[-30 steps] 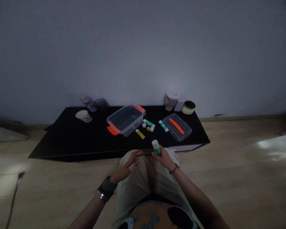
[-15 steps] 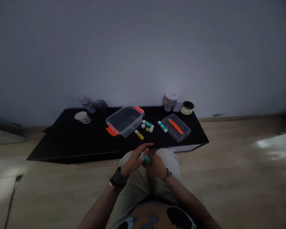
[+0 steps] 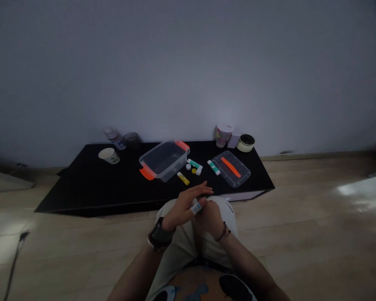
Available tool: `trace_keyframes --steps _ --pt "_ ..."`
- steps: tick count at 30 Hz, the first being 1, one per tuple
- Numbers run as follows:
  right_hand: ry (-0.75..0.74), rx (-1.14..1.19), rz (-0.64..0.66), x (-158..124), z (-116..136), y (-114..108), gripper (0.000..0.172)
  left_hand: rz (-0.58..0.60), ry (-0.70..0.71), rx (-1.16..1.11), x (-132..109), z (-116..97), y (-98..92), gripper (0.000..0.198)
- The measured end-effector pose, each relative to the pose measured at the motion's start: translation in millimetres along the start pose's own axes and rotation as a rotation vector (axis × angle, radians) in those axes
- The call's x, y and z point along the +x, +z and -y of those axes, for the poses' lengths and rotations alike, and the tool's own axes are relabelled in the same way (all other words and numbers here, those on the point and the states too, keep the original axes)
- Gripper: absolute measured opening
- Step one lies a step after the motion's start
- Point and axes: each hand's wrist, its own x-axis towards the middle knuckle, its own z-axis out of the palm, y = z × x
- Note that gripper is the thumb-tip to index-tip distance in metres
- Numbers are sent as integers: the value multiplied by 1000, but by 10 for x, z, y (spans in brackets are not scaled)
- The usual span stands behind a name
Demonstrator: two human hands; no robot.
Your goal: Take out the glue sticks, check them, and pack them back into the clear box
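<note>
My left hand (image 3: 183, 207) lies with straight fingers across the top of my right hand (image 3: 209, 218), in front of my lap. Between them sits a green glue stick with a white end (image 3: 196, 207). My right hand is closed around its lower part, mostly hiding it. The white end presses against my left thumb side. On the black low table (image 3: 81, 196), a green glue stick (image 3: 213, 167), another green one (image 3: 194, 163) and a yellow glue stick (image 3: 183, 178) lie near small loose caps (image 3: 191, 168).
A transparent box with orange handles (image 3: 163, 161) and a transparent lid with an orange strip (image 3: 231, 168) stand on the table. A paper cup (image 3: 109, 156) is at its left. Along the wall stand a bottle (image 3: 115, 139), a plastic cup (image 3: 223, 135) and a round tin (image 3: 246, 143).
My hands have come together from being apart. The green glue stick has moved from upright in my right hand to lying between both hands, and the white piece from my left palm now meets it.
</note>
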Motion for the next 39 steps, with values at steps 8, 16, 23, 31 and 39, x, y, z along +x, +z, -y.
trace_keyframes --steps 8,16,23,31,39 --pt "-29 89 17 -17 50 -154 25 -85 -30 -192 -80 -102 40 35" --pt "-3 621 -21 148 -28 -55 15 -476 -173 -525 -23 200 278 40" --pt "133 1027 177 235 -145 189 23 -321 -338 -526 23 300 204 53" --pt "271 1463 739 260 -117 16 24 -228 -367 -765 75 529 101 51" --pt "222 993 354 479 -107 89 20 -372 -401 -752 116 645 78 57"
